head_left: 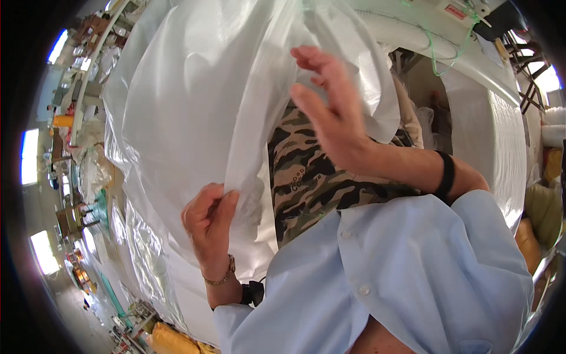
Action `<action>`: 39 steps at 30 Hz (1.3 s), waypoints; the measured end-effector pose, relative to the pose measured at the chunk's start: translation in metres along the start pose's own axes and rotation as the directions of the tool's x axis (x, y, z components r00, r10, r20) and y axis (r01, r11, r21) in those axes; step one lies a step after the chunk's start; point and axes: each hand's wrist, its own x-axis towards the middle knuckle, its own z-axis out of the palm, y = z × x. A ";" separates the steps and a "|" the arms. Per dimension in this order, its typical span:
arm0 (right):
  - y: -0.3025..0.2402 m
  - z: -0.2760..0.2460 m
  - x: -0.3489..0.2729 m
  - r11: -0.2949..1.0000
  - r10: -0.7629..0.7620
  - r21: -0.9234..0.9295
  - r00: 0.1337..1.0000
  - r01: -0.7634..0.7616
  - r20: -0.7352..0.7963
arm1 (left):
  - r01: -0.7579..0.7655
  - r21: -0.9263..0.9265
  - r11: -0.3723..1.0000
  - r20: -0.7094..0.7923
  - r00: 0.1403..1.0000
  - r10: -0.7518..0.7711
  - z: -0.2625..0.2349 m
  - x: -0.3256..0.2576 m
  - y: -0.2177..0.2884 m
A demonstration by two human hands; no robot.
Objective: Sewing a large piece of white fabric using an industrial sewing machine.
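A large white, glossy plastic sheet (177, 94) spreads in front of me and falls over my lap, with a folded, seam-like edge running from the top towards my left hand. Between thumb and fingers, my left hand (209, 221) pinches this edge. Raised over the sheet, my right hand (330, 109) is slightly blurred; its thumb and fingers are apart and nothing shows between them. Below it lie my camouflage trousers (312, 171).
A white sewing-machine-like body (454, 15) with green thread (433, 50) stands at the upper right. White wrapped material (495, 130) sits at my right. Cluttered benches (82, 100) line the left side. A yellow bundle (171, 339) lies at the lower left.
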 end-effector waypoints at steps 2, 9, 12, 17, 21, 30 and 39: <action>0.020 0.033 -0.008 0.949 0.315 -0.026 0.947 -0.314 0.056 | -0.020 -0.030 0.999 -0.030 0.999 0.019 -0.004 -0.002 0.013; -0.021 0.043 -0.004 0.981 -0.119 0.048 0.384 0.189 0.915 | -0.079 -0.068 0.995 0.017 0.997 0.080 -0.004 -0.004 0.011; -0.007 0.000 -0.006 0.935 -0.263 -0.015 0.721 0.354 0.641 | -0.016 -0.081 0.997 0.020 1.000 0.017 -0.001 -0.012 0.003; 0.019 -0.093 -0.019 0.817 -0.207 -0.562 0.975 0.129 -0.077 | 0.020 -0.159 0.987 0.081 0.997 -0.007 0.010 -0.018 -0.014; 0.056 -0.128 -0.062 0.814 0.153 -0.504 0.943 -0.290 -0.296 | 0.004 -0.158 0.987 0.068 0.998 0.007 0.014 -0.020 -0.011; -0.026 -0.121 -0.055 0.935 0.204 -0.349 0.908 -0.070 0.366 | 0.002 -0.365 0.931 -0.002 1.000 -0.003 0.014 -0.012 0.012; -0.097 -0.053 -0.021 0.817 -0.419 -0.069 0.671 0.573 0.611 | -0.035 -0.327 0.944 0.039 0.998 0.050 0.016 -0.017 0.032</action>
